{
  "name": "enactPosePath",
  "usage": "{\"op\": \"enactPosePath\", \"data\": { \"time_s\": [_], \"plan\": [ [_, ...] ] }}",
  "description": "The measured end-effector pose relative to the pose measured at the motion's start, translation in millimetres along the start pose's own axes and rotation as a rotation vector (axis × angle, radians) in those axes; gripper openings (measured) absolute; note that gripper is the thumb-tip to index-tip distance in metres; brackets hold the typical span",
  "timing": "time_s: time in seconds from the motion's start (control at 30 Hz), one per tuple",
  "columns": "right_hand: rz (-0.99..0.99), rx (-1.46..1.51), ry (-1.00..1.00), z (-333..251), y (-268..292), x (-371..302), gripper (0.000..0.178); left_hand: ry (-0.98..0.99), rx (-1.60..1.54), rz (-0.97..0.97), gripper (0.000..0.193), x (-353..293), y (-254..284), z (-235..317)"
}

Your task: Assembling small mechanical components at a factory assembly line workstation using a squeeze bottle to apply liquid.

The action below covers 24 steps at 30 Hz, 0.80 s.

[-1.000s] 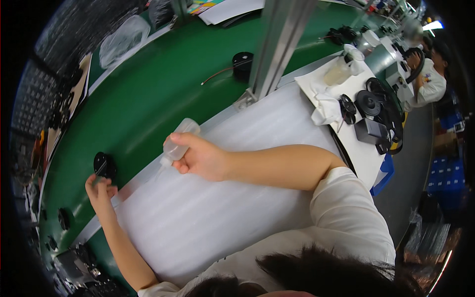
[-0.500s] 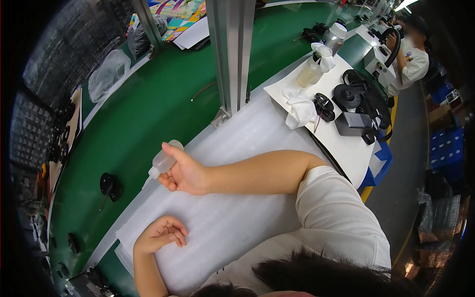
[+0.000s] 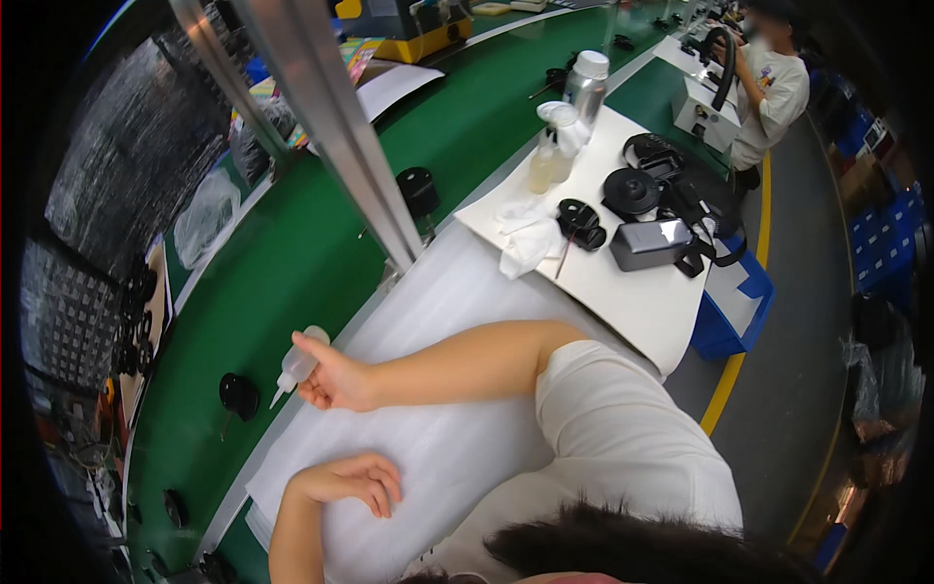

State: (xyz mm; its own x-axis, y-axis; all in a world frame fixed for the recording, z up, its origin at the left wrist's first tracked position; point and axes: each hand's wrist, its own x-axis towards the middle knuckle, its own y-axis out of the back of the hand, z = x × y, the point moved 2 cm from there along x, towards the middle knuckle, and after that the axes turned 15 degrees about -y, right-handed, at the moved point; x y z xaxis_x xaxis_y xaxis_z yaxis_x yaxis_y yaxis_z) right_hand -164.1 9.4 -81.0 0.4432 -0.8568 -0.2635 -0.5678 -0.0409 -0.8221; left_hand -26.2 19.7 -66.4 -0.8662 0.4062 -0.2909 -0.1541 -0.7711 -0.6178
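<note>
My right hand is closed around a small translucent squeeze bottle with a thin pointed nozzle. The bottle is tilted, its nozzle pointing down and left past the edge of the white-covered worktop. Nearer to me, my left hand hovers over the white foam sheet, its fingers loosely bent and apart with nothing in them. Just left of the nozzle, a small round black part with a short wire rests on the green belt.
A metal post rises at the far edge of the worktop. To the right, a white board carries spray bottles, a white cloth and a grey box. Below it sits a blue bin. A co-worker stands far right.
My right hand and the bottle have shifted slightly left and down, and the nozzle now shows plainly. My left hand has moved right, its fingers straighter. The view has turned; another black part appears beside the post.
</note>
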Motion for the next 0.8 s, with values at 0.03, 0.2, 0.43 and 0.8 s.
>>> {"op": "enactPosePath", "data": {
  "time_s": [0.03,0.2,0.43,0.8],
  "plan": [
    [-0.016,0.008,-0.004,1.3,3.1,2.5,0.059,0.196,0.105,-0.048,0.036,12.0,-4.6,0.5],
    [-0.039,-0.019,0.018,2.0,-1.7,3.8,0.059,0.303,0.233,-0.238,0.036,57.6,-32.8,-10.4],
    [-0.022,-0.022,0.049,1.5,-1.1,5.7,0.061,0.0,0.052,-0.204,0.042,59.6,-30.8,-16.2],
    [-0.004,0.014,0.028,0.3,-5.3,-0.4,0.062,-0.083,0.048,-0.212,0.041,55.9,-30.9,-17.0]
  ]
}}
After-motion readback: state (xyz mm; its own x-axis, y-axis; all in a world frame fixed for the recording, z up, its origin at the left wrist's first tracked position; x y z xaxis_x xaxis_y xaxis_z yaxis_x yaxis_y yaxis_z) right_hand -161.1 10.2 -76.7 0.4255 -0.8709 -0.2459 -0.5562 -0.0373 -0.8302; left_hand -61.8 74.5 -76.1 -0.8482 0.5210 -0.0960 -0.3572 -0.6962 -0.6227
